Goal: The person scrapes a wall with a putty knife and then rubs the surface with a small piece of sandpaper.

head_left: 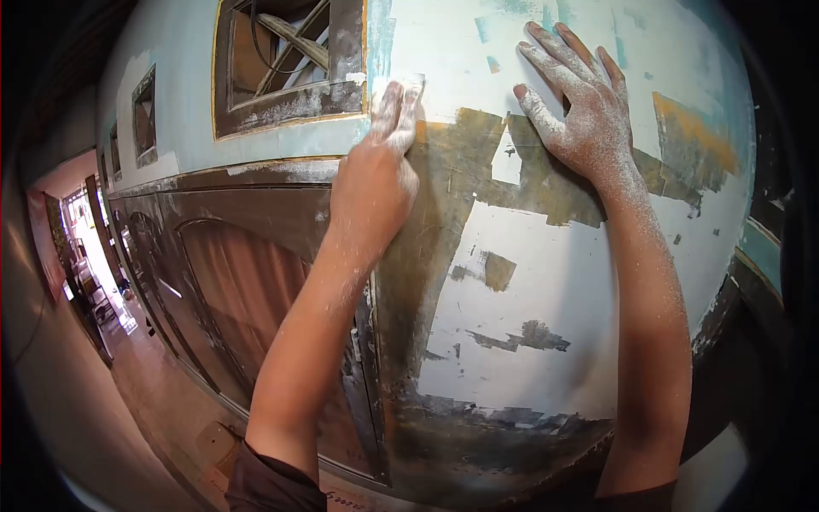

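Note:
My left hand (375,183) presses its fingers against the panel, close to the right edge of a small framed opening (290,60). Under the fingertips is a small whitish, dust-coated piece (415,83) that looks like folded sandpaper; most of it is hidden. Higher and to the right, my right hand (584,115) rests on the panel with fingers spread, holding nothing. White powder covers both hands and reaches onto the forearms. The panel (529,299) has white filler patches over a brownish, worn surface, with pale blue paint showing near the top.
Along the left, the pale blue wall (192,77) carries more small openings above dark brown wooden doors (239,264) with arched panels. A passage (141,363) runs back toward bright light, with a stool (217,444) low on the floor. Dark framing (759,282) stands at the right.

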A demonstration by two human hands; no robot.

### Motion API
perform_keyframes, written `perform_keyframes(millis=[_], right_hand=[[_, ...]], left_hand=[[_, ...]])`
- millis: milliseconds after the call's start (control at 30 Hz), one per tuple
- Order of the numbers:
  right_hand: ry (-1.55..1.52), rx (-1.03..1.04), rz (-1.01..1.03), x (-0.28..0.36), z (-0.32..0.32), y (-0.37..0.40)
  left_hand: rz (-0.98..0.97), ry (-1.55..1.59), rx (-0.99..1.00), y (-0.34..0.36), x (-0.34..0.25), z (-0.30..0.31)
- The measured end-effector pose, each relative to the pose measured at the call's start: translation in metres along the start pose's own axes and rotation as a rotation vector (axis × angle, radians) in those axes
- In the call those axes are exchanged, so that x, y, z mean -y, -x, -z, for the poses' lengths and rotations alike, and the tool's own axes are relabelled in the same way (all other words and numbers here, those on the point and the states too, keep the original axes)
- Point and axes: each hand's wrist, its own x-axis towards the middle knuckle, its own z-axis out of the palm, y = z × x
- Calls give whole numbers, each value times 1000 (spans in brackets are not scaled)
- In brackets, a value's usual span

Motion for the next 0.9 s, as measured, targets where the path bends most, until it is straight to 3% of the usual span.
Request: perform_keyframes(millis=[100, 133, 233, 367, 433, 567, 633, 767, 900], right_hand=[[-13, -1, -3, 0, 1, 0], [-11, -2, -4, 0, 1, 0], [1, -3, 3, -1, 1, 0], [21, -2, -1, 0, -2, 2], [6, -7, 3, -1, -1, 2], [-1, 6, -7, 2, 3, 1], [-12, 0, -9, 2, 3, 1], [-19, 3, -16, 3, 4, 0], [-12, 3, -8, 2, 4, 1]], left_hand=[[-80, -55, -64, -32, 0, 3], [82, -55, 93, -40, -2, 7], [128, -122, 133, -44, -7, 17], [-60, 58, -41, -20, -5, 4], [4, 19, 34, -16, -8, 4], [-78, -28, -74, -36, -6, 2], [43, -94, 64, -57, -13, 10], [-8, -84, 7, -69, -9, 9], [-92, -34, -44, -38, -7, 3]])
